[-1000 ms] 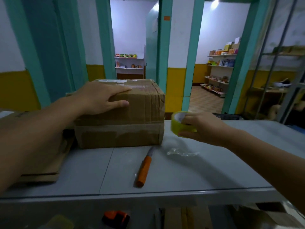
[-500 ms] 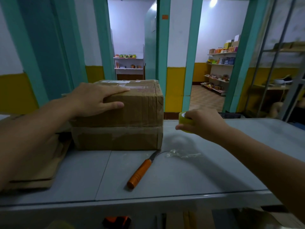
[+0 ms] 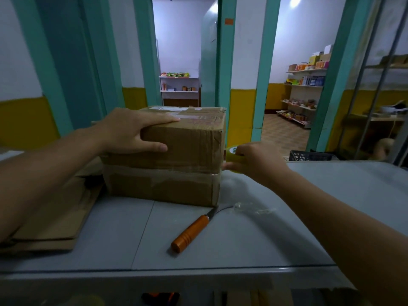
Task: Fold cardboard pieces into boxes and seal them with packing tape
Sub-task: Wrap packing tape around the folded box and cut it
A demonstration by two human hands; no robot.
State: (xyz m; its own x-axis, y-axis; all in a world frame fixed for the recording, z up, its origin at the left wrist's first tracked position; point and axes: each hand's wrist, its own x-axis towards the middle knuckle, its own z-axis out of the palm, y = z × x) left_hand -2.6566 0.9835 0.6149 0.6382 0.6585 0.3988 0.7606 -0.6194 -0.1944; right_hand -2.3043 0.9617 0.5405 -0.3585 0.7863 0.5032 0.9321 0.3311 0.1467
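My left hand lies flat and spread over the near top edge of the cardboard box, fingers on the lid and thumb pressed to the front face. My right hand grips a yellow roll of packing tape, fingers curled around it, and holds it against the box's right corner at the height of the tape band that wraps the box's middle. The box stands closed on the grey table, between my two hands. Below my right hand, an orange-handled knife lies slanted, its blade tip just beside the box's lower right corner, next to a crumpled scrap of clear tape. Under my left forearm, flat cardboard sheets are stacked up to the box's left side. To the right of my right hand the tabletop lies bare out to its far edge. A pale label on the box lid is too blurred to read.
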